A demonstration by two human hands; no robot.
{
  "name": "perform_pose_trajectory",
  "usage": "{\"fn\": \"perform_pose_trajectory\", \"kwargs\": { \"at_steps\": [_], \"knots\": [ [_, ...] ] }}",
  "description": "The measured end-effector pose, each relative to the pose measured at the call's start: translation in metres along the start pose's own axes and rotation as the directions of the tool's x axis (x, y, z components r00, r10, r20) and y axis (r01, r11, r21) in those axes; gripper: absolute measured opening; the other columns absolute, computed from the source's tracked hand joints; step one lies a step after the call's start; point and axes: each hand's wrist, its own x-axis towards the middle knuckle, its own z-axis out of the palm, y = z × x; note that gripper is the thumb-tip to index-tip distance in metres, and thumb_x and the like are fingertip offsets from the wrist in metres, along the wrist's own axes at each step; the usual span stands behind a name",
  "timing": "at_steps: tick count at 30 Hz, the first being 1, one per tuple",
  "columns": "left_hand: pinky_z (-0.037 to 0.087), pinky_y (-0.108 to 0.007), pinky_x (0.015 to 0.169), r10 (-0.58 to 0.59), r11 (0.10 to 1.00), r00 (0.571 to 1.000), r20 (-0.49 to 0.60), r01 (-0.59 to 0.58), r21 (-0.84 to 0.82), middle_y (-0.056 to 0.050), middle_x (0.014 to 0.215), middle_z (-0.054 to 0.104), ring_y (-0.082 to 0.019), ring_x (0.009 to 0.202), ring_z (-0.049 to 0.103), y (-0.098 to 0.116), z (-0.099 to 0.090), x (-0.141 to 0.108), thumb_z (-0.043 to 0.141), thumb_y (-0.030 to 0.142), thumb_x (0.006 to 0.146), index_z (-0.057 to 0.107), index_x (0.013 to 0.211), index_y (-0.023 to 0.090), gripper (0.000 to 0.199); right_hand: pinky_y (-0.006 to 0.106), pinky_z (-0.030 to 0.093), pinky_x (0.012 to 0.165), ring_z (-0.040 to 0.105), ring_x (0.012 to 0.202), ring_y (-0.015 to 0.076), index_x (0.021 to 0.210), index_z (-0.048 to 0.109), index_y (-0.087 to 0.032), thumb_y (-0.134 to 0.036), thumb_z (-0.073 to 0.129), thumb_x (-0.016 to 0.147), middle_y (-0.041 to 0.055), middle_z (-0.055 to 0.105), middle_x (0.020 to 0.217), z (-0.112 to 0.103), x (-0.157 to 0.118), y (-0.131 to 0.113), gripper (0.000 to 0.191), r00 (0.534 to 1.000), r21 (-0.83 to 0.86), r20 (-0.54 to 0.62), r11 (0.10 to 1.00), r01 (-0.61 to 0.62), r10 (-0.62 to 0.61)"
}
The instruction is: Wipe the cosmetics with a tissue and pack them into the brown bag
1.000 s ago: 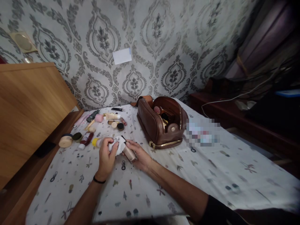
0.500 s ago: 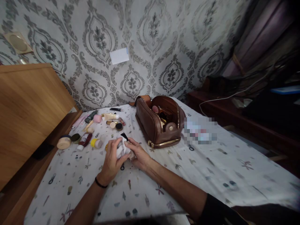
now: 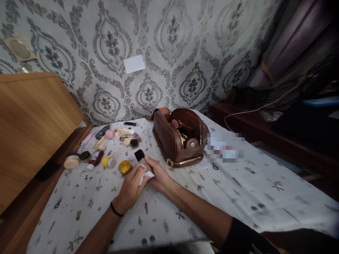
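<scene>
In my right hand (image 3: pixel 159 175) is a small clear bottle (image 3: pixel 143 161) with a black cap, tilted to the left. My left hand (image 3: pixel 133 186) pinches a crumpled white wipe (image 3: pixel 146 173) against the lower part of the bottle. Just left of the bottle's cap lies a round jar with a shiny gold lid (image 3: pixel 125 167). Beyond my hands, to the right, a brown leather toiletry bag (image 3: pixel 169 141) stands unzipped, with a pink-topped item (image 3: pixel 175 123) and other things inside.
Left on the patterned cloth (image 3: pixel 106 215) lie several cosmetics: a dark red bottle (image 3: pixel 95 158), a yellow-banded jar (image 3: pixel 108 162), a beige round container (image 3: pixel 72 161) and a cream tube (image 3: pixel 125 131). A wooden panel (image 3: pixel 34 116) borders the left side. A blurred patch (image 3: pixel 225 146) sits right of the bag.
My left hand and the wipe have slid down the bottle, so its black cap and clear body now show. The gold-lidded jar has come into view beside them.
</scene>
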Motion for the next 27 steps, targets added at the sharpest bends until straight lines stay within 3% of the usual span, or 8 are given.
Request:
{"fn": "perform_pose_trajectory", "kwargs": {
  "at_steps": [5, 10, 16, 19, 21, 27],
  "knots": [
    [0.045, -0.028, 0.065, -0.020, 0.999, 0.998, 0.060, 0.021, -0.024, -0.002, 0.080, 0.057, -0.017, 0.073, 0.055, 0.008, 0.001, 0.001, 0.042, 0.022, 0.098, 0.052, 0.087, 0.022, 0.015, 0.023, 0.042, 0.056, 0.058, 0.056, 0.0118, 0.075, 0.066, -0.017, -0.027, 0.088, 0.059, -0.0027, 0.067, 0.064, -0.001, 0.000, -0.005, 0.029, 1.000, -0.010, 0.017, 1.000, -0.009, 0.010],
    [0.045, -0.029, 0.068, -0.144, 0.990, 0.986, -0.085, 0.142, -0.026, -0.001, 0.080, 0.057, -0.017, 0.074, 0.055, 0.001, -0.003, 0.002, 0.042, 0.023, 0.098, 0.050, 0.087, 0.022, 0.014, 0.023, 0.044, 0.058, 0.059, 0.060, 0.0123, 0.072, 0.066, -0.018, -0.026, 0.085, 0.062, -0.0029, 0.067, 0.065, -0.007, 0.005, 0.001, 0.023, 1.000, 0.010, -0.001, 1.000, -0.019, 0.019],
    [0.046, -0.030, 0.073, -0.371, 0.927, 0.887, -0.274, 0.369, -0.062, -0.001, 0.084, 0.056, -0.018, 0.079, 0.056, -0.014, -0.011, 0.003, 0.046, 0.032, 0.098, 0.050, 0.095, 0.022, 0.011, 0.024, 0.044, 0.060, 0.060, 0.061, 0.0123, 0.072, 0.068, -0.018, -0.023, 0.087, 0.060, -0.0025, 0.069, 0.067, -0.005, 0.001, 0.004, 0.022, 0.999, -0.005, -0.017, 0.999, -0.040, 0.040],
    [0.046, -0.031, 0.076, -0.414, 0.908, 0.848, -0.331, 0.410, -0.085, -0.002, 0.090, 0.059, -0.019, 0.084, 0.057, -0.018, -0.013, 0.004, 0.047, 0.034, 0.097, 0.050, 0.100, 0.021, 0.013, 0.023, 0.042, 0.057, 0.059, 0.060, 0.0121, 0.069, 0.070, -0.017, -0.024, 0.090, 0.055, -0.0016, 0.069, 0.065, -0.003, -0.001, 0.004, 0.026, 0.999, -0.016, -0.021, 0.999, -0.047, 0.047],
    [0.047, -0.031, 0.076, -0.397, 0.915, 0.859, -0.323, 0.399, -0.064, -0.003, 0.091, 0.059, -0.020, 0.085, 0.058, -0.018, -0.012, 0.004, 0.046, 0.034, 0.097, 0.050, 0.101, 0.021, 0.014, 0.022, 0.042, 0.056, 0.059, 0.060, 0.0117, 0.070, 0.070, -0.016, -0.024, 0.092, 0.052, -0.0019, 0.069, 0.065, -0.003, 0.000, 0.005, 0.029, 0.998, -0.020, -0.037, 0.999, -0.046, 0.045],
    [0.047, -0.031, 0.074, -0.172, 0.981, 0.972, -0.161, 0.184, 0.060, -0.003, 0.088, 0.060, -0.019, 0.082, 0.059, -0.012, -0.006, -0.001, 0.045, 0.027, 0.097, 0.051, 0.101, 0.020, 0.010, 0.021, 0.041, 0.053, 0.056, 0.054, 0.0100, 0.072, 0.069, -0.016, -0.026, 0.091, 0.055, -0.0035, 0.067, 0.062, -0.010, 0.007, 0.006, 0.029, 0.998, -0.013, -0.061, 1.000, -0.009, 0.008]
  ]
}}
